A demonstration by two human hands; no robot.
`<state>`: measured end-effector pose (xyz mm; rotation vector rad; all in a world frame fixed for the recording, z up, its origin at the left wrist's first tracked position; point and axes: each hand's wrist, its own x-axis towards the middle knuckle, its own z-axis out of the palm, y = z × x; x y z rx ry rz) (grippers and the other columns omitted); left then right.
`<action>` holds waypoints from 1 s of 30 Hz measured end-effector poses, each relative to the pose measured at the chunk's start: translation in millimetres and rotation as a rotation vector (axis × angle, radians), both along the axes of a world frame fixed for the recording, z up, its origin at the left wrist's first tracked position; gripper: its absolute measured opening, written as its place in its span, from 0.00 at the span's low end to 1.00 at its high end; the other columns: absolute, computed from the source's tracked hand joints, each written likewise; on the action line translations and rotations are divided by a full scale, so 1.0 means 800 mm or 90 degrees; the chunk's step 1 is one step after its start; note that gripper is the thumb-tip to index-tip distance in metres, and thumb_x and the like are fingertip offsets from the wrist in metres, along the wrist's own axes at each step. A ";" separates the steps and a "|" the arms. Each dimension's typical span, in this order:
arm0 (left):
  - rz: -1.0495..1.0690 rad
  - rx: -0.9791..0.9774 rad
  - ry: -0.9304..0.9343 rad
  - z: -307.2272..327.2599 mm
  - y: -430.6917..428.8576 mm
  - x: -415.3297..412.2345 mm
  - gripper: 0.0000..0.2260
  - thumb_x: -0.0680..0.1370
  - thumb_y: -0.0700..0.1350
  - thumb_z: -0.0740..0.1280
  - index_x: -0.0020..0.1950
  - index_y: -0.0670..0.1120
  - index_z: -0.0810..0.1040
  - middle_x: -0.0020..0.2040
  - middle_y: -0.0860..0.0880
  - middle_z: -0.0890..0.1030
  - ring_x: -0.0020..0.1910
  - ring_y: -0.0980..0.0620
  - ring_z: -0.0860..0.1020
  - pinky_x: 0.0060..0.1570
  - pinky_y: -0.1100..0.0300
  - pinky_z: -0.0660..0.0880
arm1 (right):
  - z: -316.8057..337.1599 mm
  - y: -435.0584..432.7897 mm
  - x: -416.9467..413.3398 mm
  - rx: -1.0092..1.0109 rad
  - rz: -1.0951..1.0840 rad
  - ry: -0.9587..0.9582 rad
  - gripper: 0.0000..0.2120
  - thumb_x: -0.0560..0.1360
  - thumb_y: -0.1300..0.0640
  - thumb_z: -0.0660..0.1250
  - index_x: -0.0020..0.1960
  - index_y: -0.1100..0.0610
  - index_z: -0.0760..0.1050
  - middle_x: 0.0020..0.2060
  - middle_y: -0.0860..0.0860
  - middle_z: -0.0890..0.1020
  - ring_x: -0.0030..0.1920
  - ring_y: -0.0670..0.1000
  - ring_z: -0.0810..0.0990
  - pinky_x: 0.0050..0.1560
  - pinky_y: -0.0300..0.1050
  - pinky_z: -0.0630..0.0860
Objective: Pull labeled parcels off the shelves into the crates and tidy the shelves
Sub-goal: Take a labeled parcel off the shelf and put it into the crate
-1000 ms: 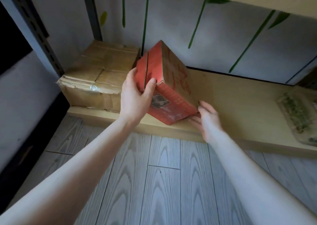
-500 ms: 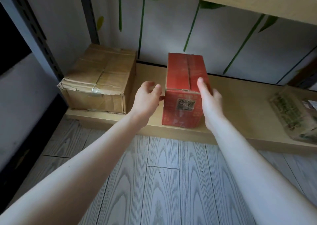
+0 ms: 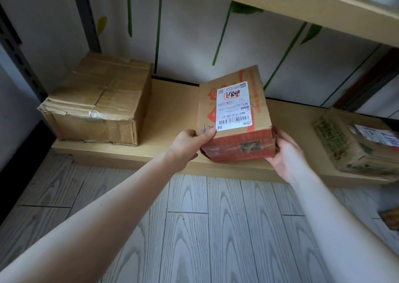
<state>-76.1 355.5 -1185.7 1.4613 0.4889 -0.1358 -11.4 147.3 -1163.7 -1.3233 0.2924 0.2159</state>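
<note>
A red and tan cardboard parcel (image 3: pixel 237 118) is tipped up over the low wooden shelf (image 3: pixel 172 108), its white shipping label (image 3: pixel 233 105) facing me. My left hand (image 3: pixel 190 146) pinches its near left corner, thumb on the labelled face. At the parcel's lower right edge my right hand (image 3: pixel 285 153) cups it, fingers under and behind the box. A worn brown carton (image 3: pixel 97 101) sits at the shelf's left end. A green-printed parcel (image 3: pixel 356 142) with a small label lies at the right end.
An upper shelf board (image 3: pixel 302 4) overhangs the top right. A dark metal upright (image 3: pixel 19 52) stands at the left. Grey wood-plank floor (image 3: pixel 205 228) lies in front of the shelf. A small brown object (image 3: pixel 391 219) shows at the right edge.
The parcel stood upright on the shelf half a second ago with my hands beside it. Now both hands hold it, rolled over so the labelled face shows, and shifted right.
</note>
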 end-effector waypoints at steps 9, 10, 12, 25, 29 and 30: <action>0.079 0.004 -0.086 0.003 -0.013 0.004 0.19 0.67 0.48 0.76 0.50 0.42 0.72 0.49 0.45 0.80 0.46 0.50 0.80 0.44 0.56 0.79 | -0.028 0.006 0.001 -0.086 -0.053 0.016 0.09 0.78 0.56 0.58 0.46 0.55 0.77 0.35 0.47 0.84 0.37 0.46 0.80 0.45 0.45 0.78; 0.091 0.015 -0.087 0.006 -0.014 0.005 0.19 0.64 0.48 0.76 0.47 0.43 0.72 0.47 0.45 0.80 0.47 0.47 0.81 0.49 0.51 0.79 | -0.028 0.009 0.000 -0.077 -0.025 0.024 0.15 0.78 0.49 0.57 0.43 0.53 0.79 0.35 0.46 0.84 0.39 0.46 0.81 0.47 0.46 0.77; 0.097 0.056 -0.093 0.019 -0.019 0.004 0.15 0.62 0.47 0.76 0.39 0.45 0.71 0.39 0.48 0.79 0.40 0.49 0.80 0.45 0.53 0.78 | -0.022 0.009 -0.007 -0.040 0.008 0.049 0.21 0.76 0.38 0.55 0.41 0.48 0.81 0.38 0.45 0.86 0.45 0.47 0.83 0.53 0.47 0.76; -0.022 0.094 0.154 0.217 -0.210 -0.075 0.15 0.67 0.52 0.71 0.47 0.47 0.71 0.42 0.50 0.77 0.41 0.53 0.76 0.43 0.59 0.73 | 0.176 -0.173 -0.201 0.021 -0.143 0.232 0.16 0.75 0.42 0.59 0.39 0.50 0.81 0.32 0.43 0.84 0.31 0.41 0.81 0.32 0.38 0.71; -0.180 0.142 0.173 0.293 -0.332 -0.112 0.10 0.76 0.49 0.65 0.53 0.46 0.73 0.41 0.51 0.76 0.36 0.57 0.73 0.31 0.63 0.68 | 0.260 -0.278 -0.279 0.001 -0.284 0.299 0.13 0.75 0.48 0.57 0.38 0.52 0.75 0.25 0.45 0.79 0.24 0.43 0.75 0.28 0.38 0.67; -0.229 0.147 0.175 0.312 -0.365 -0.123 0.09 0.76 0.49 0.65 0.53 0.46 0.73 0.40 0.52 0.76 0.35 0.58 0.73 0.29 0.64 0.69 | 0.280 -0.306 -0.299 0.001 -0.318 0.312 0.13 0.76 0.49 0.56 0.40 0.53 0.74 0.26 0.46 0.79 0.25 0.44 0.75 0.28 0.38 0.67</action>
